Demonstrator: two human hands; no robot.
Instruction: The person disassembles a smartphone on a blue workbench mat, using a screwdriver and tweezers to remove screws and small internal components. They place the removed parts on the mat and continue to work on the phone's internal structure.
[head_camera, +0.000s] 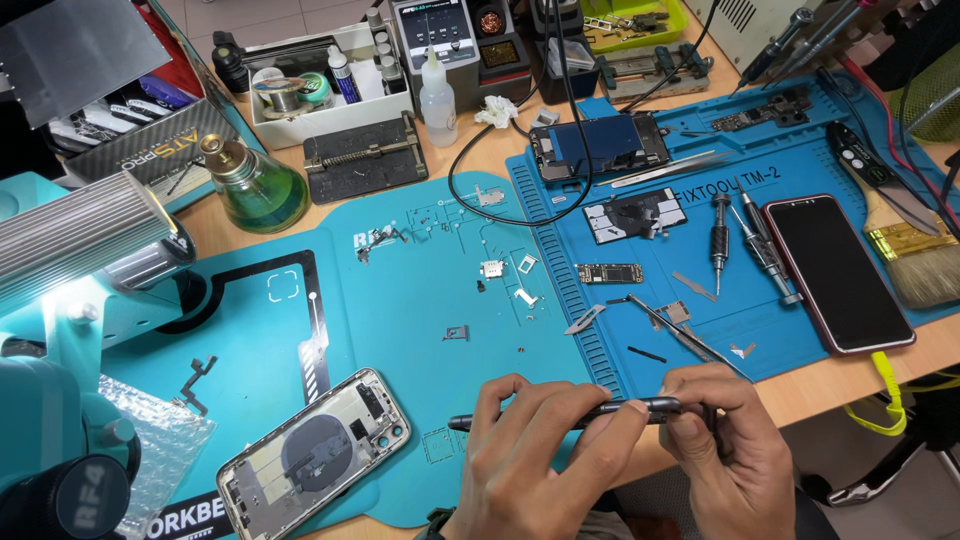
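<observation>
Both hands hold one dark screwdriver (560, 413) that lies level across the near edge of the teal work mat (400, 300). My left hand (530, 460) pinches its shaft, with the tip poking out to the left. My right hand (725, 445) grips the handle end. An opened phone housing (315, 455), its silver frame and round coil showing, lies on the mat to the left of my left hand. Small loose parts (490, 270) dot the mat above the hands.
A blue mat (800, 150) on the right carries tweezers (680, 332), two screwdrivers (720, 240), a circuit board (608, 273), an opened phone (595, 143) and a phone with a dark screen (835, 272). A brush (905, 245), green glass bottle (255, 190) and microscope (70, 330) stand around.
</observation>
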